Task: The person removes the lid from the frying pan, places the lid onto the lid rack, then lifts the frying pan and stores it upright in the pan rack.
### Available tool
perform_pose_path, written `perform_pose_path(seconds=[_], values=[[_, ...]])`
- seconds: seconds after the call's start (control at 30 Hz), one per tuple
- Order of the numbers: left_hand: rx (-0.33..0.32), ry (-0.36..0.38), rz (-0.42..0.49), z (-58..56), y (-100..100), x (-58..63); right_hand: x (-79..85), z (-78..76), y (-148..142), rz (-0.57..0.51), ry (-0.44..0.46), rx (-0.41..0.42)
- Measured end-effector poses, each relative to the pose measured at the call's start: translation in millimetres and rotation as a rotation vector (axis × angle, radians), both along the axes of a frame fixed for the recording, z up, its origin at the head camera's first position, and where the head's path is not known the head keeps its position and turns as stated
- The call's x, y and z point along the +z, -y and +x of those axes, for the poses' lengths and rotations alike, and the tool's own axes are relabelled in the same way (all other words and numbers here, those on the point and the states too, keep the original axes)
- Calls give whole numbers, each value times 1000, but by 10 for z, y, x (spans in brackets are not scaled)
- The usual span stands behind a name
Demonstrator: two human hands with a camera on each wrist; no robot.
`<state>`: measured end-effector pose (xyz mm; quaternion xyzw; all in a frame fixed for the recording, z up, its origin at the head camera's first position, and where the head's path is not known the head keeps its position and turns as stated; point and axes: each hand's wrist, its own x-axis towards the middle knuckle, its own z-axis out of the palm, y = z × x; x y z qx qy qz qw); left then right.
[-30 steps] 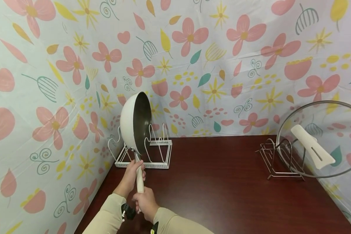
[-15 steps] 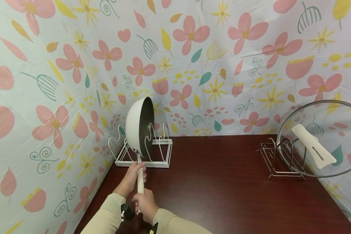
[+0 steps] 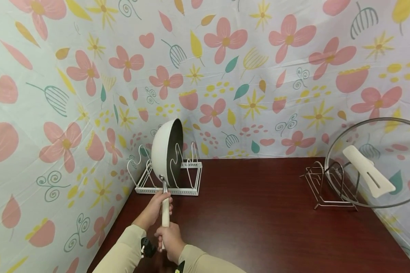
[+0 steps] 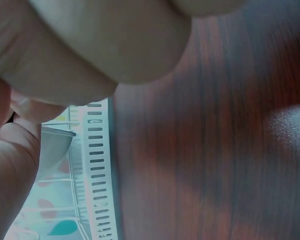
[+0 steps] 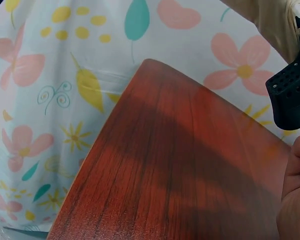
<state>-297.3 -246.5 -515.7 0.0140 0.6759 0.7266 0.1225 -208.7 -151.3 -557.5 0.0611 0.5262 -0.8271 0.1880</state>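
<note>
A white wok (image 3: pixel 161 148) with a dark inside stands on its edge among the wires of a white pan rack (image 3: pixel 188 192), its opening turned to the right. Its pale handle (image 3: pixel 165 214) points toward me. Near the metal neck, my left hand (image 3: pixel 154 209) grips the handle from the left. My right hand (image 3: pixel 171 239) holds the handle's near end. In the left wrist view, curled fingers (image 4: pixel 115 40) fill the top, with the rack's slotted rail (image 4: pixel 97 170) beyond. Only part of my right hand (image 5: pixel 295 200) shows at the right wrist view's edge.
On the right of the dark red wooden table (image 3: pixel 253 212), a wire stand (image 3: pixel 328 189) props up a large glass lid (image 3: pixel 362 129) with a cream handle (image 3: pixel 367 170). Flower-printed cloth (image 3: pixel 225 94) hangs behind and along the left side. A black wrist camera (image 5: pixel 290 97) shows in the right wrist view.
The wok has come down and slightly to the right, deeper between the rack's wires. Both hands keep hold of its handle, with the left hand slightly lower. The lid stays on its stand.
</note>
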Motion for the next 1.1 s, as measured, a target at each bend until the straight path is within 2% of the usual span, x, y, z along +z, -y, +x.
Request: perform_pose_path(seconds=[0.33,0.5,0.77,1.1], values=[[-23,22,3,-13,9,-76,-32,16,10,-1,22,-7],[-3,29,-10,-12,0,-82,-48,13,13,-5,20,-11],[40,92,-82,-36,-34,-85,-71,26,2,2,30,-1],[39,92,-132,-50,-34,-74,-87,14,13,-6,31,3]])
